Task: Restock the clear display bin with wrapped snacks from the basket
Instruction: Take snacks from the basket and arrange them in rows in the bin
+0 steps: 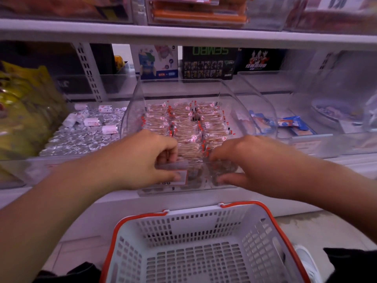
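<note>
A clear display bin (134,103) sits on the shelf at centre, filled with rows of clear-wrapped brown snacks (183,123) with red edges. My left hand (142,158) grips the bin's front wall at its left, fingers curled over the rim and thumb on the front by the price label (179,177). My right hand (240,158) grips the same front wall at the right, fingers over the rim and thumb in front. Below the shelf stands the white basket (195,223) with orange handles; I see no snacks inside it.
Silver foil-wrapped sweets (81,137) and white rolls fill the bin to the left. Yellow bags (22,103) lie further left. A clear bin on the right holds blue packets (289,123). Toy boxes (208,62) stand behind. An upper shelf (183,35) overhangs.
</note>
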Motion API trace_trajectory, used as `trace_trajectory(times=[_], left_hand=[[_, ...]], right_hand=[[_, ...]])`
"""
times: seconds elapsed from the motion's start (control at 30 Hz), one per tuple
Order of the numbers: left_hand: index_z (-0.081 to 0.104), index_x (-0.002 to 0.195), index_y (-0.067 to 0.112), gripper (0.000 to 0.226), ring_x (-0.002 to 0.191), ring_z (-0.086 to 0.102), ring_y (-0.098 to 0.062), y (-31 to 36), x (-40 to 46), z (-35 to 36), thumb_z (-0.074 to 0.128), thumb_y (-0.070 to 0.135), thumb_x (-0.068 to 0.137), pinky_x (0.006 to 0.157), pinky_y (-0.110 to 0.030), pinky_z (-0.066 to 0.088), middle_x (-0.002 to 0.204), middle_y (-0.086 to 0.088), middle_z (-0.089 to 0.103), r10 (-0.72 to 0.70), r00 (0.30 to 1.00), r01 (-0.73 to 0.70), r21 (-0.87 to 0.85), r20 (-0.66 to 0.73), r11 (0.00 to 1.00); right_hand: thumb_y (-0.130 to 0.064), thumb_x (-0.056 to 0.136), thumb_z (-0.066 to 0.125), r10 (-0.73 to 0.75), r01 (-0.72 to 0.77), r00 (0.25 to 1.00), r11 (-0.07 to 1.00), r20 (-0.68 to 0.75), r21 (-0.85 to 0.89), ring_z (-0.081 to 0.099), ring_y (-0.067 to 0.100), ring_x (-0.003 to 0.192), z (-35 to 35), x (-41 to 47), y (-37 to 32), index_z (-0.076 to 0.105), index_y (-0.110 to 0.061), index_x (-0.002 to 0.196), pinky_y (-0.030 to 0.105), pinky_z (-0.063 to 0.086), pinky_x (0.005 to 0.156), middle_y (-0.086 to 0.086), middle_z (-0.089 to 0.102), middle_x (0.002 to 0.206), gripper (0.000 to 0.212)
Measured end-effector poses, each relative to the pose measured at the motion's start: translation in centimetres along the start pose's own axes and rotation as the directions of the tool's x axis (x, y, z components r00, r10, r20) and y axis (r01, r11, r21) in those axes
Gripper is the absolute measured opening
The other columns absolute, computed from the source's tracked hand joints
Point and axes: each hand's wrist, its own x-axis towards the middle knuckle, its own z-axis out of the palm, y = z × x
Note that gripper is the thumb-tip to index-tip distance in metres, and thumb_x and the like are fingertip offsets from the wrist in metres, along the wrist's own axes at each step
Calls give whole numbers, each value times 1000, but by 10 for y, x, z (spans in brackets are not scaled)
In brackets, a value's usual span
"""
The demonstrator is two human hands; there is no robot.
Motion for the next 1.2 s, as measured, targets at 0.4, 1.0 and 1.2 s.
trace_trajectory(times=[0.4,1.0,1.2], left_hand=[[53,76,36,36,69,57,-4,-9,-3,-5,82,17,70,66,-33,52,73,15,60,-155,988,150,174,16,973],[58,82,31,34,74,63,-14,-22,36,9,85,12,71,72,-38,55,78,10,65,-180,983,183,91,-38,979],[56,85,32,37,76,63,-16,-15,30,20,84,11,70,70,-38,56,82,8,65,-145,989,149,130,-40,980]], right_hand=[[-36,77,72,174,-191,979,966,-108,-175,64,23,87,3,15,18,54,-34,80,32,44,66,-7,67,90,18],[-29,74,79,273,-286,955,951,-120,-117,62,22,81,12,42,49,65,-29,79,30,42,63,-6,67,86,15],[-34,78,75,269,-279,960,943,-77,-181,62,23,82,12,31,41,63,-30,81,33,49,67,-4,66,89,14]])
